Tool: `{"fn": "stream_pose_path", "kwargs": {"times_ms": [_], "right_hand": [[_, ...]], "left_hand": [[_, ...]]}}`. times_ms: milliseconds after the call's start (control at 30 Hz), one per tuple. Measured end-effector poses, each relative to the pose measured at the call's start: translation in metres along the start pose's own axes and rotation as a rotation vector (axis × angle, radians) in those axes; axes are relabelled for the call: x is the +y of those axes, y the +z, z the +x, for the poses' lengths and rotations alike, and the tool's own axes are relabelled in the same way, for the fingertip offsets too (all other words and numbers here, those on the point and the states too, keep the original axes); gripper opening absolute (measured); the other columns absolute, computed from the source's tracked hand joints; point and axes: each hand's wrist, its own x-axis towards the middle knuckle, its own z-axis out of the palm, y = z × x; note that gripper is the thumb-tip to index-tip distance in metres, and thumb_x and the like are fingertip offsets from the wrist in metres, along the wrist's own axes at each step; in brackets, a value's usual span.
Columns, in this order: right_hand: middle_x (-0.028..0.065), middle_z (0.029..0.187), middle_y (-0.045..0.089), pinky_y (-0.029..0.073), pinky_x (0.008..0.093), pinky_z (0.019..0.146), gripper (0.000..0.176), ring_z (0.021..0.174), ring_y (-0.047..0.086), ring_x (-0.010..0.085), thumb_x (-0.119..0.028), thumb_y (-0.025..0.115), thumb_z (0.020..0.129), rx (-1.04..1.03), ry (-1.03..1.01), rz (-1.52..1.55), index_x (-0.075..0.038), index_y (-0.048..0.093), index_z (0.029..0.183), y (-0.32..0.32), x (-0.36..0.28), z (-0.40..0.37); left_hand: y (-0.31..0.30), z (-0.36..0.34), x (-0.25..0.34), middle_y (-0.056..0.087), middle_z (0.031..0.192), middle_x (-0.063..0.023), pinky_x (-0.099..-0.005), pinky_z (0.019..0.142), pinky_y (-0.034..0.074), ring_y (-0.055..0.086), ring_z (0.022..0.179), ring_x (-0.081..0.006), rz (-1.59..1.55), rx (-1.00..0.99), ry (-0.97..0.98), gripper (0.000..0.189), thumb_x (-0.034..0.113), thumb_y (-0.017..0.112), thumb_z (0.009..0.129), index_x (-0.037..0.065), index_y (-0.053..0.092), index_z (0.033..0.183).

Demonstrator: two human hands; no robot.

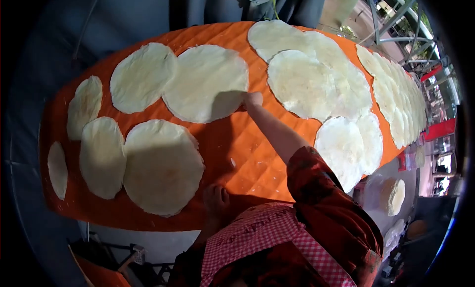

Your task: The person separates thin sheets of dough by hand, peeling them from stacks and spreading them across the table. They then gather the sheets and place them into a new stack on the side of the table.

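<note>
A long orange quilted cloth (232, 138) lies spread in front of me, covered with several thin, pale round dough discs. My right hand (252, 100) reaches out from a red patterned sleeve. Its fingers are closed on the right edge of one large disc (205, 81) near the cloth's middle. My left hand (216, 200) rests on the near edge of the cloth and holds nothing. It lies just right of another large disc (161, 165). A red-and-white checked apron (257, 232) covers my front at the bottom of the view.
More discs overlap along the cloth's right side (341, 89) and far right end (396, 99); smaller ones lie at the left end (84, 106). Bare orange cloth shows between my two hands. Metal frames (396, 24) stand beyond the cloth, and a stack of discs (393, 198) sits lower right.
</note>
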Motion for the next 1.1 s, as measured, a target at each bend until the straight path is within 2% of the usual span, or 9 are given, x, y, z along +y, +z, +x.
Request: {"fn": "stream_pose_path", "kwargs": {"times_ms": [200, 267, 333, 367, 533, 667, 767, 900, 1100], "right_hand": [[0.0123, 0.076, 0.057, 0.045, 0.0383, 0.042, 0.028, 0.055, 0.054, 0.0256, -0.008, 0.070, 0.076, -0.197, 0.099, 0.505, 0.003, 0.057, 0.098, 0.034, -0.017, -0.008], [0.0113, 0.098, 0.057, 0.048, 0.0358, 0.050, 0.027, 0.081, 0.058, 0.0207, -0.013, 0.064, 0.080, -0.184, -0.064, 0.156, -0.003, 0.055, 0.104, 0.021, -0.080, -0.034], [0.0049, 0.060, 0.058, 0.043, 0.0316, 0.040, 0.009, 0.048, 0.057, 0.0172, -0.016, 0.061, 0.078, -0.114, -0.691, -0.854, -0.010, 0.057, 0.074, 0.053, -0.112, 0.083], [0.0048, 0.062, 0.061, 0.047, 0.0318, 0.046, 0.011, 0.053, 0.060, 0.0171, -0.017, 0.066, 0.074, -0.127, -0.675, -0.198, -0.008, 0.060, 0.069, 0.014, -0.166, -0.037], [0.0109, 0.068, 0.063, 0.049, 0.0348, 0.054, 0.023, 0.062, 0.063, 0.0193, -0.019, 0.067, 0.072, -0.248, -1.254, -0.658, 0.002, 0.062, 0.082, -0.005, -0.253, -0.195], [0.0151, 0.076, 0.064, 0.049, 0.0435, 0.060, 0.018, 0.065, 0.061, 0.0341, -0.018, 0.056, 0.076, -0.275, -1.366, -1.177, -0.009, 0.062, 0.090, 0.001, -0.146, -0.306], [0.0148, 0.076, 0.063, 0.051, 0.0421, 0.061, 0.013, 0.067, 0.062, 0.0329, -0.017, 0.055, 0.077, -0.535, -1.318, -0.974, -0.007, 0.060, 0.083, 0.002, -0.026, -0.348], [0.0149, 0.080, 0.063, 0.051, 0.0421, 0.061, 0.015, 0.068, 0.063, 0.0335, -0.019, 0.056, 0.076, -0.649, -1.106, -1.007, -0.006, 0.059, 0.082, 0.006, 0.083, -0.353], [0.0175, 0.079, 0.062, 0.051, 0.0421, 0.066, 0.015, 0.073, 0.063, 0.0344, -0.015, 0.059, 0.074, -0.608, -1.163, -0.797, -0.004, 0.064, 0.081, -0.018, 0.102, -0.354]], "left_hand": [[-0.004, -0.001, -0.007, 0.053, 0.097, -0.0163, -0.0462, 0.076, 0.044, 0.052, 0.088, -0.0348, -0.070, -0.036, 0.022, 0.019, 0.020, 0.057, 0.080, 0.004, 0.055, 0.089], [-0.008, 0.005, -0.007, 0.053, 0.097, -0.0163, -0.0463, 0.076, 0.043, 0.052, 0.089, -0.0346, -0.089, -0.018, 0.045, 0.019, 0.020, 0.058, 0.078, 0.004, 0.055, 0.088], [-0.014, 0.004, -0.005, 0.053, 0.097, -0.0160, -0.0461, 0.077, 0.043, 0.052, 0.089, -0.0345, -0.126, -0.042, 0.031, 0.020, 0.020, 0.059, 0.077, 0.004, 0.055, 0.087], [-0.016, 0.004, -0.003, 0.053, 0.098, -0.0156, -0.0460, 0.077, 0.043, 0.052, 0.089, -0.0344, -0.146, -0.036, 0.017, 0.019, 0.020, 0.060, 0.076, 0.004, 0.055, 0.087], [-0.018, 0.003, -0.008, 0.052, 0.097, -0.0137, -0.0456, 0.076, 0.043, 0.051, 0.088, -0.0348, -0.326, -0.051, -0.064, 0.021, 0.016, 0.064, 0.072, 0.006, 0.056, 0.087], [-0.031, 0.003, -0.023, 0.054, 0.115, -0.0081, -0.0424, 0.089, 0.043, 0.051, 0.106, -0.0273, -1.426, -0.081, -0.658, 0.042, 0.032, 0.062, 0.084, 0.010, 0.050, 0.118], [-0.105, 0.030, -0.015, 0.038, 0.136, -0.0056, -0.0438, 0.098, 0.040, 0.041, 0.121, -0.0249, -1.956, 0.000, -0.680, 0.061, 0.055, 0.041, 0.092, 0.015, 0.032, 0.137], [-0.099, 0.017, -0.034, 0.044, 0.133, -0.0064, -0.0391, 0.100, 0.038, 0.043, 0.121, -0.0219, -1.979, -0.041, -0.976, 0.050, 0.048, 0.030, 0.098, 0.014, 0.039, 0.133], [-0.102, 0.011, -0.016, 0.050, 0.125, -0.0059, -0.0347, 0.099, 0.039, 0.048, 0.114, -0.0211, -2.166, -0.106, -0.842, 0.045, 0.033, 0.037, 0.099, 0.007, 0.036, 0.135]]}}
